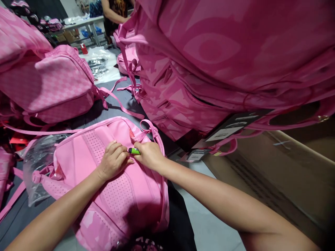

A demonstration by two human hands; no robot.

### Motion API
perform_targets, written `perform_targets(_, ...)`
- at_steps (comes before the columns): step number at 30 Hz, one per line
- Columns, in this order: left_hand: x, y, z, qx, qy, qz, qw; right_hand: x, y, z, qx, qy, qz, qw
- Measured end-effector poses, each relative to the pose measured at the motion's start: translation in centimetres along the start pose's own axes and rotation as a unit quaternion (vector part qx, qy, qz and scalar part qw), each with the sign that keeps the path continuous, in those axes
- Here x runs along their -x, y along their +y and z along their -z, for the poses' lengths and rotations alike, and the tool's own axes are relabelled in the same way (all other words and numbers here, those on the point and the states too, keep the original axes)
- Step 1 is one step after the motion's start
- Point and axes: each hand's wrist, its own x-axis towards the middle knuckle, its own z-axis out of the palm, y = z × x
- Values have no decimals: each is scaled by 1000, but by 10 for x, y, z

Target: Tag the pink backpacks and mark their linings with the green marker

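Note:
A pink backpack (115,195) lies back-side up on the dark table in front of me, its perforated padding facing me. My left hand (113,161) rests on the padding with fingers curled, pinching at the fabric near its top. My right hand (149,155) is closed round a small bright green object (134,151), possibly a lighter, held against the backpack just below its top handle (148,129). The two hands almost touch.
A tall stack of pink camouflage backpacks (225,62) with hang tags (230,129) looms at the right. A checkered pink backpack (52,83) lies at the left, clear plastic wrap (39,157) beside it. A cardboard box (288,174) stands at the right. Another person (115,14) works at a far table.

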Motion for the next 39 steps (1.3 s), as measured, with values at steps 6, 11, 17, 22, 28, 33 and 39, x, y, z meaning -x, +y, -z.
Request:
perform_targets(6, -1, 3, 8, 21, 15, -1, 1000, 5, 8, 2, -47, 4, 11, 999)
perform_targets(11, -1, 2, 13, 52, 17, 4, 999, 11, 12, 6, -196, 16, 0, 980)
perform_targets(17, 5, -3, 12, 92, 55, 16, 994, 19, 8, 21, -586, -247, -131, 760)
perform_targets(22, 4, 0, 9, 75, 74, 13, 994, 25, -5, 25, -639, -253, -150, 711)
perform_targets(28, 8, -4, 8, 52, 104, 25, 993, 19, -27, 6, -778, -175, -183, 575)
perform_targets(33, 16, -1, 7, 36, 119, 44, 991, 12, -34, -4, -827, -168, -96, 527)
perform_targets(39, -2, -28, 21, -59, 104, 112, 987, 13, -24, 0, -747, -134, -116, 640)
